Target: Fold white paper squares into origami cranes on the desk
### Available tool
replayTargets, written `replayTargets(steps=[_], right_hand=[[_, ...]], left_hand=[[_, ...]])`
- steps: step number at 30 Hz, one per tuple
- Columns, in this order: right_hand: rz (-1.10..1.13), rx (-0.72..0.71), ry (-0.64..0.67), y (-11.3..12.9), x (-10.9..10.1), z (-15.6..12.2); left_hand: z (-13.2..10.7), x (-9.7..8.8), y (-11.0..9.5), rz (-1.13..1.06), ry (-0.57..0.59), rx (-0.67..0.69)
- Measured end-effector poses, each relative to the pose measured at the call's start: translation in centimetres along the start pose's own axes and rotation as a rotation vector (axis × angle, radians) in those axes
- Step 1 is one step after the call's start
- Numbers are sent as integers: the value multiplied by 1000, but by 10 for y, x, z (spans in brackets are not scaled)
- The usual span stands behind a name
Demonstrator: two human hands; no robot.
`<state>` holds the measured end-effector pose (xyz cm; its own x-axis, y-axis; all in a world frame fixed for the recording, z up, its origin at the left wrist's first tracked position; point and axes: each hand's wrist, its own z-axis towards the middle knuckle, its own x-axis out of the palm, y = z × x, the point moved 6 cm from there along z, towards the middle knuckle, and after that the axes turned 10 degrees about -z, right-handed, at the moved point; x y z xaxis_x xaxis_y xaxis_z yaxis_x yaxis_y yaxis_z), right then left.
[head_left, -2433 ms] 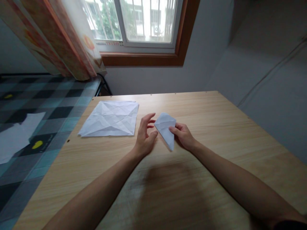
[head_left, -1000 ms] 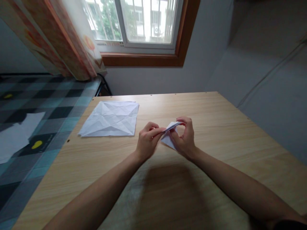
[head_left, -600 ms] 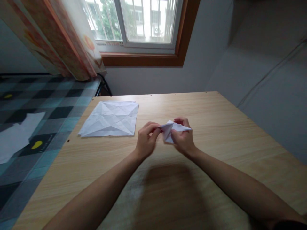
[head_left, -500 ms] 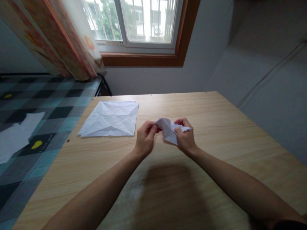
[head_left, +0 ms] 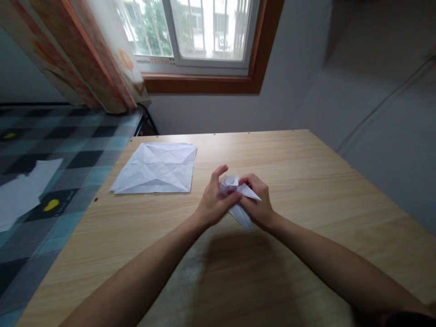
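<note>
A piece of white folded paper (head_left: 242,215) is held between my two hands above the table, with several pointed flaps sticking out. My right hand (head_left: 259,202) grips its right side, fingers curled around the folds. On the other side, my left hand (head_left: 214,202) has its thumb pressed across the middle of the paper, while its index finger points up and away. The left hand's other fingers are largely hidden behind the paper. One long flap points down toward me, and another points right over my right hand.
Creased white paper sheets (head_left: 160,168) lie stacked at the table's back left. The wooden table (head_left: 323,190) stands before a window (head_left: 207,32). To the left, a checked bed cover (head_left: 85,159) carries more white paper (head_left: 20,200). An orange curtain (head_left: 91,59) hangs above it.
My left hand has moved right and onto the middle of the paper, its index finger now lifted. The paper has turned and looks more bunched, with a flap pointing down toward me.
</note>
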<state>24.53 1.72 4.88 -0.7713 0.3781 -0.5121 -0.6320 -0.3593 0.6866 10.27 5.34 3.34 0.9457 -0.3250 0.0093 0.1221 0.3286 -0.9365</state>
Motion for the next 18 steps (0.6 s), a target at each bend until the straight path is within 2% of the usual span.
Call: replayTargets(steps=[4, 9, 14, 18], right_hand=[[-37, -52, 14, 3, 4, 0], [-96, 29, -62, -6, 4, 4], [60, 201, -89, -19, 3, 6], [246, 395, -212, -43, 2, 8]], left_hand=[[3, -2, 4, 25, -18, -52], [7, -9, 12, -33, -92, -83], [11, -19, 15, -5, -187, -101], [13, -31, 21, 1, -292, -82]])
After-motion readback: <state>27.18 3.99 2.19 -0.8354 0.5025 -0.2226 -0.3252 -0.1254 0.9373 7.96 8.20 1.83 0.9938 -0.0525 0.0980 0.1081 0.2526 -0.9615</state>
